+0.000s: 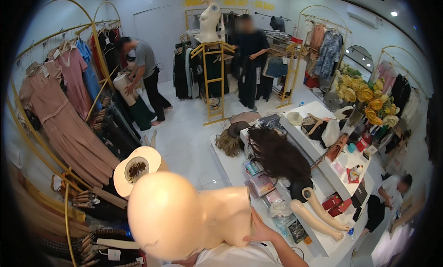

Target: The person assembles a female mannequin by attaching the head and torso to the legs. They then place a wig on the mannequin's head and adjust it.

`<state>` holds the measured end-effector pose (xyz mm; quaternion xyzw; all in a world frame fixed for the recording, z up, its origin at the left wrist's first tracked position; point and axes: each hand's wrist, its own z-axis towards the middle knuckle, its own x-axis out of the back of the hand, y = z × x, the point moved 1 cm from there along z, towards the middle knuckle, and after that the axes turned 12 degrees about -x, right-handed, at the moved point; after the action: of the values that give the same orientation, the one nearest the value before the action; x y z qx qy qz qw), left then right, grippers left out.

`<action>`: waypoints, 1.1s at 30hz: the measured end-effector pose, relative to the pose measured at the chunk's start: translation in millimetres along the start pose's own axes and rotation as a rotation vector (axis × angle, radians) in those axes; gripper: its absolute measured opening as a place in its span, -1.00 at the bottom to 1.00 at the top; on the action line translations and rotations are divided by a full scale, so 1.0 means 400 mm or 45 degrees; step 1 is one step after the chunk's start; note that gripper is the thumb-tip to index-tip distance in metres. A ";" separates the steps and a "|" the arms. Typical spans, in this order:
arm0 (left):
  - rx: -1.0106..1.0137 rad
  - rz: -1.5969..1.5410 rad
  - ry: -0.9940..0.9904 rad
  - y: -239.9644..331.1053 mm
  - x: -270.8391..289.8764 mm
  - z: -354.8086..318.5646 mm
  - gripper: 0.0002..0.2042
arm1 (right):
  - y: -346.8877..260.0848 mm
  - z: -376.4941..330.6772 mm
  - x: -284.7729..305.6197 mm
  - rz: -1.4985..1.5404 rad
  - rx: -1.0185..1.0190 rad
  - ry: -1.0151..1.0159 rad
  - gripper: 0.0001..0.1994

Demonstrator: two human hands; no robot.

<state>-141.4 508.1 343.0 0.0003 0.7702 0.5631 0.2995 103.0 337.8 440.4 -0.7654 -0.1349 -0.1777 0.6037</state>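
A bald, cream-coloured mannequin torso with a head (226,214) lies close in front of me, its rounded head toward the left and its cut end toward the right. My right hand (262,228) grips its chest near that end, fingers closed against the surface. My left hand is hidden behind the mannequin; only a sliver of skin shows at the lower edge. Just beyond the head is another cream mannequin piece (154,158) with a round, brown-stained socket. To the right, mannequin legs (318,218) lie on the white display platform (318,246).
A dark wig (277,151) and packaged goods (260,181) crowd the platform. Dresses hang on a gold rack (69,124) at left. One person (145,59) bends over a mannequin; another (251,55) stands at the back. A third person (392,193) is at right.
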 end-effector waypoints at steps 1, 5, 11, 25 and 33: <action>-0.009 -0.006 0.013 -0.003 -0.008 -0.004 -0.45 | 0.023 0.018 -0.006 0.143 0.001 -0.042 0.24; -0.084 -0.034 0.039 -0.008 -0.051 0.018 -0.44 | 0.095 0.079 -0.021 0.558 -0.038 -0.109 0.13; -0.182 -0.045 -0.005 0.052 -0.137 0.154 -0.44 | 0.173 0.098 -0.003 0.706 -0.187 -0.024 -0.01; -0.311 -0.045 -0.129 0.140 -0.189 0.243 -0.43 | 0.205 0.142 0.006 1.070 -0.075 0.497 -0.36; -0.360 -0.045 -0.200 0.161 -0.158 0.113 -0.42 | 0.058 0.147 0.018 1.324 -0.155 0.454 -0.35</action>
<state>-90.3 549.2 419.7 -0.0114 0.6574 0.6587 0.3658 125.8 389.4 411.1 -0.7226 0.3757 0.0095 0.5801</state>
